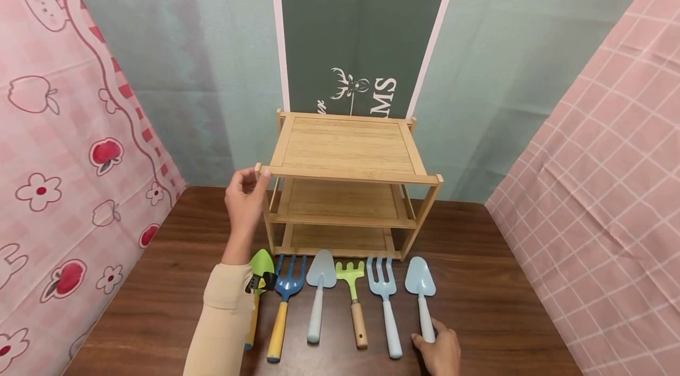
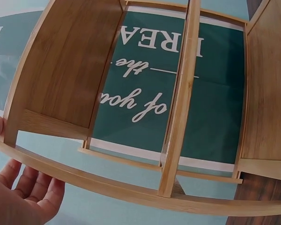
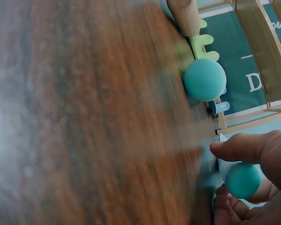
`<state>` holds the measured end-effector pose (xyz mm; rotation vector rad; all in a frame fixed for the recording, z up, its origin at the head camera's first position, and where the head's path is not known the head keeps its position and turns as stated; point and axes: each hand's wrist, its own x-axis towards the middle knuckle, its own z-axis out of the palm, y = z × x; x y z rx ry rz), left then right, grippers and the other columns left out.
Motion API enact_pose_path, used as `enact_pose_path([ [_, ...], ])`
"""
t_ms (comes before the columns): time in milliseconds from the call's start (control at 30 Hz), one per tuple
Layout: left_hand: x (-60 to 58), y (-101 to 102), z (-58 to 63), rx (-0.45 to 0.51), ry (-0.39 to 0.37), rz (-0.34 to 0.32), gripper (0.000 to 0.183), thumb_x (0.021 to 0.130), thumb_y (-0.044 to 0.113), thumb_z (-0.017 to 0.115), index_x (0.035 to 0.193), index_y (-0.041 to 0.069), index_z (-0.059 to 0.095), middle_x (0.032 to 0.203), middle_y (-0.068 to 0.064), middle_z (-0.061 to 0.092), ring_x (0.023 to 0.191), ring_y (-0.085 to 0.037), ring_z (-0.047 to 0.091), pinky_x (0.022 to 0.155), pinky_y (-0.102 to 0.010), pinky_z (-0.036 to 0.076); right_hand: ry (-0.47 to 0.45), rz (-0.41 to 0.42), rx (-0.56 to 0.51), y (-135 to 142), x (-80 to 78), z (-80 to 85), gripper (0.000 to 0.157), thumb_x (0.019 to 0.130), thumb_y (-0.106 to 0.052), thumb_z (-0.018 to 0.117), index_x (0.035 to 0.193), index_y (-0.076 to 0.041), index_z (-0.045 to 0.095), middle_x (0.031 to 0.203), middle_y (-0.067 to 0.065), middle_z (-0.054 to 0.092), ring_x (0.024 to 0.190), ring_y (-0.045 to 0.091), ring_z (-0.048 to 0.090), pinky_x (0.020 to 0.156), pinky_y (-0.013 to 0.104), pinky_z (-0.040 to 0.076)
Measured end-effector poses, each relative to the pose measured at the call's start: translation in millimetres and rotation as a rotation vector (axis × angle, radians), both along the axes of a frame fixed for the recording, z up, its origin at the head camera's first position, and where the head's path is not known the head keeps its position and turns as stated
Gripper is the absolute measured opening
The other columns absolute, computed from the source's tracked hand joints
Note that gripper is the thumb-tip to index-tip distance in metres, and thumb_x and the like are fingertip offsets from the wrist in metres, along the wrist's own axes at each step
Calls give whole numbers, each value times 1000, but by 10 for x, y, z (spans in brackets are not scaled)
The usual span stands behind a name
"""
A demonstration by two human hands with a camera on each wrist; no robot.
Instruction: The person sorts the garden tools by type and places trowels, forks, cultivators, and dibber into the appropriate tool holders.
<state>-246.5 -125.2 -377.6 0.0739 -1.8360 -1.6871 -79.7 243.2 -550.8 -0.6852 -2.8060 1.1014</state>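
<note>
My left hand [image 1: 247, 199] holds a three-tier wooden shelf [image 1: 350, 143] at its front left top corner. In the left wrist view the fingers [image 2: 40, 190] lie along the side post, and the thumb is at the left edge. At the front right, my right hand [image 1: 440, 352] has thumb and fingers on either side of the handle of a light blue trowel [image 1: 420, 277]. Its blade points toward the shelf. From the right wrist, the round teal handle end [image 3: 243, 180] shows between the thumb [image 3: 243, 146] and the curled fingers below.
Left of that trowel lie a light blue hand fork [image 1: 383, 284], a green rake [image 1: 350, 274], a pale trowel [image 1: 321, 272], a blue fork [image 1: 289, 284] with yellow handle and a green trowel [image 1: 262, 262], partly behind the left sleeve. Curtains [image 1: 584, 128] surround the wooden table [image 1: 494, 305].
</note>
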Motion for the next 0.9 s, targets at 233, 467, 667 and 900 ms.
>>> enact_pose_path([
  [233,-30,33,28,-9,-27,33,40,85,38,66,98,0,60,87,-6,56,80,-13,50,73,-28,38,50,-75,-46,32,35,63,55,74,-11,73,120,11,52,96,28,58,86,39,54,73,50,41],
  [467,-82,9,35,95,-29,-15,35,85,32,67,93,-1,58,82,-3,50,75,-14,44,66,-28,36,198,-251,-55,34,62,93,42,77,-14,72,114,4,61,108,31,57,94,44,52,79,53,37],
  [667,13,34,173,118,-14,-14,24,86,19,65,89,-3,56,78,-3,47,72,-13,42,65,-27,34,350,-427,-134,-39,4,71,39,79,-23,73,112,-3,66,108,25,61,92,25,60,71,18,40],
  [900,140,92,305,109,-8,-26,15,87,12,61,82,1,52,73,-2,44,68,-12,40,62,-26,33,503,-531,-301,-157,-16,68,38,78,-21,75,110,-1,67,106,25,61,67,-20,45,56,4,38],
])
